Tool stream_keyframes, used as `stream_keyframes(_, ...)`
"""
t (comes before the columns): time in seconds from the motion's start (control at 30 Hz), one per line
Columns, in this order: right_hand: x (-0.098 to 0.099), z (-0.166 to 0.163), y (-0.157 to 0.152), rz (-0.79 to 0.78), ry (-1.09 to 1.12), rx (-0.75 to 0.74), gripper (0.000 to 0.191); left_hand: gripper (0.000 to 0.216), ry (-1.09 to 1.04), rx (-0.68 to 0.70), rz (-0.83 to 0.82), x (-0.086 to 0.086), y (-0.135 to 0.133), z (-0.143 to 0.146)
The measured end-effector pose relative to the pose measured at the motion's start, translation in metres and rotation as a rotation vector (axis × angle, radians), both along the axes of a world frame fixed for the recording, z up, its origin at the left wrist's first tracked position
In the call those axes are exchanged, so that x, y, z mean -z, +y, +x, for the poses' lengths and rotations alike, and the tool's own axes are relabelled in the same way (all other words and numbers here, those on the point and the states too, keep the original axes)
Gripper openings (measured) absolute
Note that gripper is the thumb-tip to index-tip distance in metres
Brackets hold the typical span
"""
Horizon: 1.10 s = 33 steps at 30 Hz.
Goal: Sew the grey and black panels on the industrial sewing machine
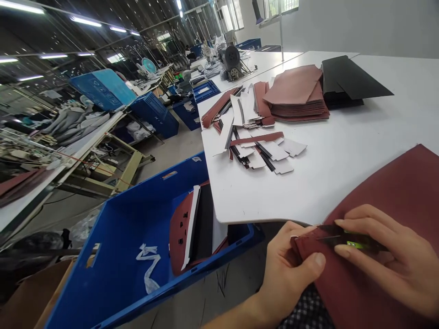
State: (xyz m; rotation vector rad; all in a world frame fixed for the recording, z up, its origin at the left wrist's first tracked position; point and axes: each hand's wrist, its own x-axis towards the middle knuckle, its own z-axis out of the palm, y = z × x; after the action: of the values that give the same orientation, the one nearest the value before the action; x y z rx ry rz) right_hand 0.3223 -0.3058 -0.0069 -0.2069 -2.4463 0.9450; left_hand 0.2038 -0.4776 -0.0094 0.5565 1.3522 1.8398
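Note:
A large maroon sheet of leather-like material lies across my lap at the lower right. My left hand pinches its near edge between thumb and fingers. My right hand is curled around a black and lime-green utility knife, whose tip is close to the pinched edge. The knife's blade is mostly hidden by the material and my fingers. Beyond my hands is the rounded corner of a white worktable, which holds a stack of maroon pieces, black sheets and a loose heap of white-and-maroon strips.
A blue plastic crate on the floor at the left holds maroon, black and white pieces. Checkered cloth lies under the sheet. A sewing machine stands on the far table, and further blue crates and workstations line the aisle.

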Motion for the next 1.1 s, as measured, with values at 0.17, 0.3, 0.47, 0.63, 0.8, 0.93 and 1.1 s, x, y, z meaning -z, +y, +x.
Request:
stream_keyframes(0.17, -0.009, -0.009, -0.004, 0.044, 0.022, 0.016, 0.014, 0.021, 0.057, -0.02, -0.009, 0.001, -0.001, 0.002)
stream_keyframes(0.3, -0.003, 0.001, -0.004, 0.008, 0.019, 0.069, 0.013, 0.027, -0.005, -0.023, 0.013, 0.001, -0.002, 0.004)
stream_keyframes(0.47, 0.001, 0.007, -0.009, 0.12, 0.021, 0.036, 0.019, 0.026, 0.001, -0.04, 0.023, 0.002, -0.001, 0.006)
stream_keyframes(0.63, -0.002, 0.004, -0.014, 0.122, 0.005, 0.059, 0.015, 0.026, 0.104, -0.055, -0.015, 0.003, -0.002, 0.004)
stream_keyframes(0.8, -0.007, 0.003, -0.015, -0.152, 0.009, 0.104, 0.012, 0.027, 0.136, -0.014, -0.037, -0.001, -0.005, -0.001)
stream_keyframes(0.93, -0.012, 0.004, -0.015, -0.254, 0.091, 0.159, 0.013, 0.027, 0.045, -0.01, -0.006, -0.003, -0.003, -0.003)
stream_keyframes(1.1, -0.014, 0.007, -0.014, -0.233, 0.014, 0.141, 0.018, 0.025, 0.003, -0.017, -0.002, -0.006, -0.001, 0.0)
